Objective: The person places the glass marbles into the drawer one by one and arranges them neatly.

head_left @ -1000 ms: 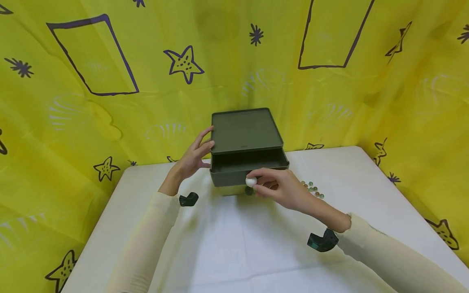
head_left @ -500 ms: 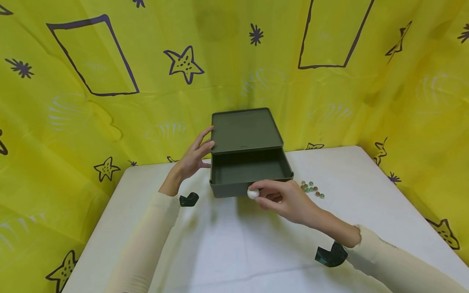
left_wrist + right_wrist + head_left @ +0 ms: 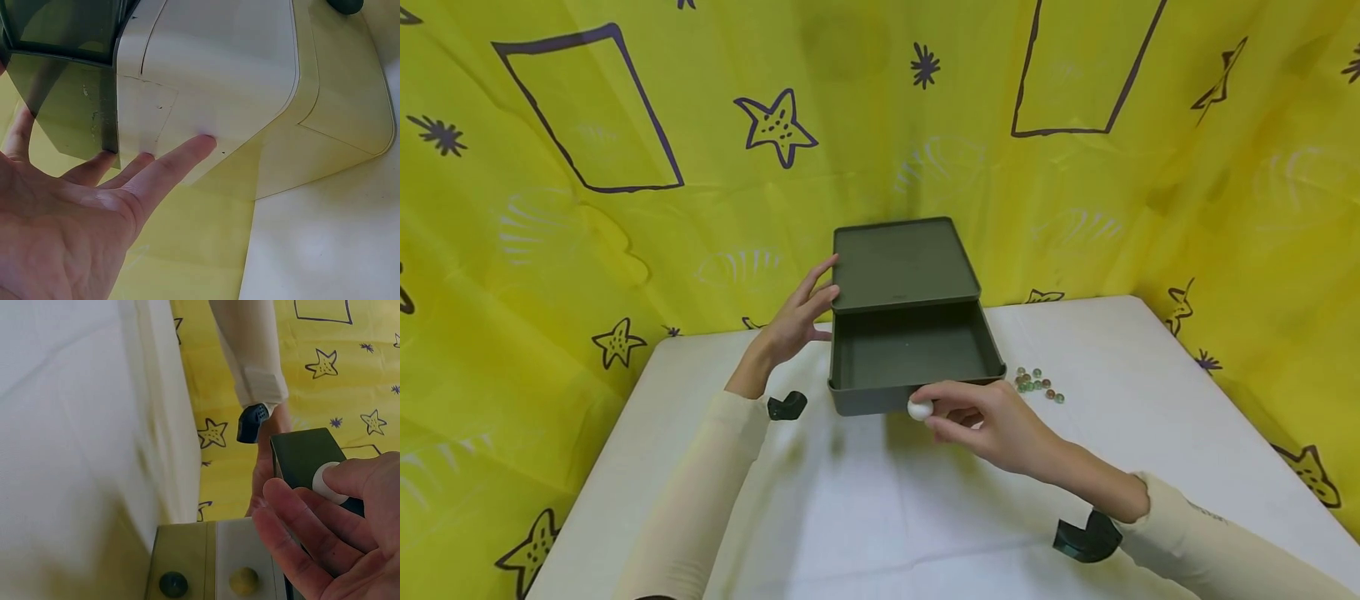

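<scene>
A small drawer cabinet [image 3: 902,262] with a dark green top stands at the back of the table. Its top drawer [image 3: 868,402], also dark green, is pulled far out, and its inside shows bare. My right hand [image 3: 1011,429] pinches the round white drawer knob [image 3: 920,409] between thumb and fingers; the right wrist view shows the thumb on the knob [image 3: 326,482]. My left hand [image 3: 786,329] rests on the cabinet's left side with fingers spread. In the left wrist view its fingertips touch the green and white side panels [image 3: 206,75].
Several glass marbles [image 3: 1036,383] lie on the white tabletop [image 3: 865,517] right of the cabinet. Lower drawers carry a dark green knob [image 3: 173,584] and a yellow knob [image 3: 244,581]. A yellow curtain [image 3: 850,100] with starfish drawings hangs close behind.
My right hand has drawn the top drawer out toward me by its knob, so more of its inside shows. The left hand has stayed on the cabinet's side.
</scene>
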A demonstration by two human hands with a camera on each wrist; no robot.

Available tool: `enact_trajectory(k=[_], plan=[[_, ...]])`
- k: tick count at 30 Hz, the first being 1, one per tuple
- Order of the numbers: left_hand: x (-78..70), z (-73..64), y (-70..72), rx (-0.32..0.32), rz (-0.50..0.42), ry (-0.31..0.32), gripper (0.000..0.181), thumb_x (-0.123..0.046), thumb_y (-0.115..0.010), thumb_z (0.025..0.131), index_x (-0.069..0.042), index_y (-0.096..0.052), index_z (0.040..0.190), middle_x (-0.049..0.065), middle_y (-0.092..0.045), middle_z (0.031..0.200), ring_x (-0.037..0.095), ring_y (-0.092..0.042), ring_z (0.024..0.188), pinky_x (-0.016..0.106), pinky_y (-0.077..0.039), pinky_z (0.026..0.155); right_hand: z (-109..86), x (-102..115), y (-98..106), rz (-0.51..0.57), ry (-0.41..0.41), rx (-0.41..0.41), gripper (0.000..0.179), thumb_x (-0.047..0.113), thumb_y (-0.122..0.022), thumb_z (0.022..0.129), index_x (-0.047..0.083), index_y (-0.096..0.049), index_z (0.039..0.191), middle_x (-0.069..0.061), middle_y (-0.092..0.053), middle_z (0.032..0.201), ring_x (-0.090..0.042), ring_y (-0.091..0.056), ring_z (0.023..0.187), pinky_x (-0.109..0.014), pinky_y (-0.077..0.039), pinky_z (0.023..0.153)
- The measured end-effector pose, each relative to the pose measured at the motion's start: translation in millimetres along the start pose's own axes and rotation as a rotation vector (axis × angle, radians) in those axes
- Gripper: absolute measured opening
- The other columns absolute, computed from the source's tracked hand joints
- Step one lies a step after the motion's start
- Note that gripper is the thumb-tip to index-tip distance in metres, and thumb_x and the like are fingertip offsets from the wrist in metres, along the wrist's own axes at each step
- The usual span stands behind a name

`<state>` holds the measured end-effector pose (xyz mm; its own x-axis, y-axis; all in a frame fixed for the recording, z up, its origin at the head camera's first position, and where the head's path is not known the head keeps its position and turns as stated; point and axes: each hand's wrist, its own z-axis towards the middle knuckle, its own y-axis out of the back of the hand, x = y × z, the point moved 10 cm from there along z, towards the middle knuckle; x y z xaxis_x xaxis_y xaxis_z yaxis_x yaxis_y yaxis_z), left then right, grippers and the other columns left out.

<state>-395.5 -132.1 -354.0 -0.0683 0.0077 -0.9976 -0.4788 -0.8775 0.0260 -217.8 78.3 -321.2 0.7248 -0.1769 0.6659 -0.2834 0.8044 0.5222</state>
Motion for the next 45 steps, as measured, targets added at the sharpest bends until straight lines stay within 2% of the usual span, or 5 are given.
enact_trajectory(k=[18, 27, 34, 39, 45], plan=[[1.0, 0.7, -1.1, -0.003, 0.011, -0.009, 0.067, -0.042, -0.055, 0.104, -0.044, -0.022, 0.162, 0.004, -0.014, 0.17, 0.037, -0.016, 0.155, 0.08, -0.03, 0.104, -2.9, 4, 3, -0.016, -0.003, 0.035, 0.04, -0.002, -0.075, 0.091, 0.011, -0.069, 0.127, 0.005, -0.075, 0.092, -0.011, -0.072, 0.076, -0.027, -0.06, 0.07], [0.3, 0.5, 1.1, -0.031, 0.011, 0.001, 0.059, -0.032, -0.047, 0.109, -0.042, -0.024, 0.162, 0.006, -0.013, 0.17, 0.037, -0.014, 0.155, 0.079, -0.028, 0.106, -10.6, 9, 22, -0.055, 0.021, 0.126, 0.047, -0.002, -0.074, 0.091, 0.006, -0.062, 0.135, -0.001, -0.078, 0.102, -0.011, -0.075, 0.079, -0.025, -0.06, 0.07], [3.7, -0.8, 4.4, -0.04, 0.014, 0.002, 0.058, -0.031, -0.047, 0.109, -0.042, -0.025, 0.161, 0.005, -0.014, 0.17, 0.037, -0.016, 0.155, 0.078, -0.03, 0.106, -15.7, 14, 41, -0.037, 0.043, 0.15, 0.045, -0.006, -0.076, 0.089, 0.004, -0.064, 0.131, 0.002, -0.077, 0.101, -0.006, -0.073, 0.077, -0.024, -0.059, 0.066], [3.8, -1.9, 6.7, -0.044, 0.017, -0.011, 0.058, -0.031, -0.047, 0.109, -0.041, -0.025, 0.162, 0.006, -0.015, 0.17, 0.038, -0.017, 0.154, 0.079, -0.03, 0.105, -16.2, 15, 55, -0.054, 0.037, 0.126, 0.044, -0.008, -0.078, 0.086, 0.005, -0.068, 0.127, 0.007, -0.077, 0.1, -0.006, -0.073, 0.078, -0.023, -0.059, 0.067], [1.5, 0.1, 4.0, -0.046, 0.019, -0.016, 0.058, -0.032, -0.049, 0.108, -0.042, -0.027, 0.161, 0.007, -0.017, 0.169, 0.039, -0.019, 0.154, 0.078, -0.032, 0.104, -19.9, 14, 76, -0.12, 0.043, 0.034, 0.048, -0.012, -0.08, 0.08, 0.006, -0.07, 0.123, 0.009, -0.077, 0.096, -0.004, -0.072, 0.076, -0.022, -0.058, 0.065]])
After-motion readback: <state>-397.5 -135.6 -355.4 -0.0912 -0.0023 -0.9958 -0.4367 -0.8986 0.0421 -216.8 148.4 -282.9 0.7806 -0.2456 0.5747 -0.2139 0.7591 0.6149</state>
